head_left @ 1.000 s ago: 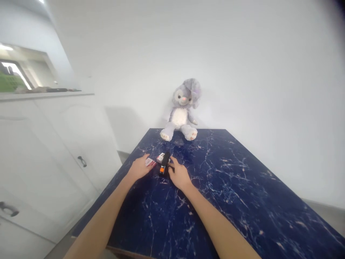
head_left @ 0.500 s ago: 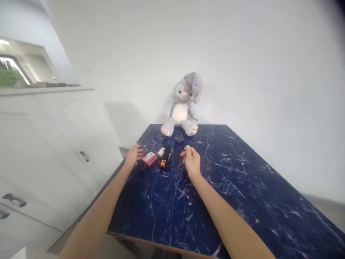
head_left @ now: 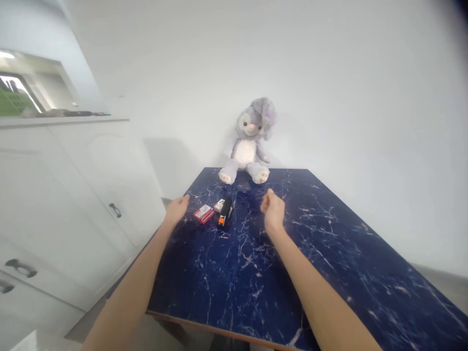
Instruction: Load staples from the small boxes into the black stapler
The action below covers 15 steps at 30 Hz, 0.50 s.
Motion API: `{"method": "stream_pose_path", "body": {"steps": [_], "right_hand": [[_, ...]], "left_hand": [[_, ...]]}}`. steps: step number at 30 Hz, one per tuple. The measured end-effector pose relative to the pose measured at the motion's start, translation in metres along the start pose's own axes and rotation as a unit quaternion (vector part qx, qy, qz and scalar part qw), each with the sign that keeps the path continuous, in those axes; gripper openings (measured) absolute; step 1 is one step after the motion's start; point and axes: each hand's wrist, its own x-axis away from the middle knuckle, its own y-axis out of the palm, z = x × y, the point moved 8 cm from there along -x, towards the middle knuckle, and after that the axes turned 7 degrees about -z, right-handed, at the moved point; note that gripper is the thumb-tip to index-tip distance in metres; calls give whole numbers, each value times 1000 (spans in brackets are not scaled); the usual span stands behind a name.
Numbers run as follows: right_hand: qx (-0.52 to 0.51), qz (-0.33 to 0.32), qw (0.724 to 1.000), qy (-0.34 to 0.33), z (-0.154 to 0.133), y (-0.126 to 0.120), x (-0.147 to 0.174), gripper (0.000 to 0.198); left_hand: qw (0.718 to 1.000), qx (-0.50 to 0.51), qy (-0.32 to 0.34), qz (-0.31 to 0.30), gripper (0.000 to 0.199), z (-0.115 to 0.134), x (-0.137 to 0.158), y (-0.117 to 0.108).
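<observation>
On the blue marbled table (head_left: 226, 273) lie a black stapler with an orange part (head_left: 224, 213), a red-and-white staple box (head_left: 204, 214), and a smaller white box (head_left: 219, 205) partly behind the stapler. My left hand (head_left: 177, 209) is curled closed at the table's left edge, just left of the red-and-white box and apart from it. My right hand (head_left: 274, 209) makes a loose fist over the table, well to the right of the stapler. I see nothing held in either one.
A grey plush toy (head_left: 246, 146) sits at the table's far edge against the white wall (head_left: 347, 97). To the left stand white cabinets (head_left: 73, 195) with dark handles, under a ledge with items on it.
Both hands have curled from partly spread fingers into fists. My right hand has moved right, away from the stapler, and my left has drawn slightly left. The stapler and boxes stay put.
</observation>
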Motion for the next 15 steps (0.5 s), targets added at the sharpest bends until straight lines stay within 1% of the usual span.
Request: {"method": "stream_pose_path", "body": {"steps": [1, 2, 4, 5, 6, 7, 9, 11, 13, 15], "right_hand": [[54, -62, 997, -11, 2, 14, 5, 44], [117, -118, 986, -21, 5, 27, 12, 42], [237, -211, 947, -44, 16, 49, 30, 33], [280, -248, 926, -58, 22, 58, 38, 36], [307, -278, 907, -74, 27, 66, 45, 46], [321, -300, 894, -93, 32, 73, 50, 56], [327, -315, 883, -122, 40, 82, 50, 72], [317, -311, 890, -104, 52, 87, 41, 84], [302, -324, 894, -62, 66, 94, 30, 93], [296, -354, 886, -45, 73, 102, 23, 98]], "left_hand": [[999, -3, 10, -31, 53, 5, 4, 9], [997, -9, 19, -69, 55, 11, 8, 19], [988, -20, 42, -147, 63, 22, 20, 39], [981, -28, 61, -181, 65, 28, 26, 47], [975, -41, 84, -203, 66, 34, 32, 53], [970, -59, 110, -209, 65, 40, 38, 55], [963, -106, 159, -191, 63, 51, 45, 56], [955, -145, 191, -172, 67, 58, 48, 55], [951, -146, 209, -177, 65, 60, 51, 57], [947, -132, 226, -186, 58, 62, 52, 61]]}}
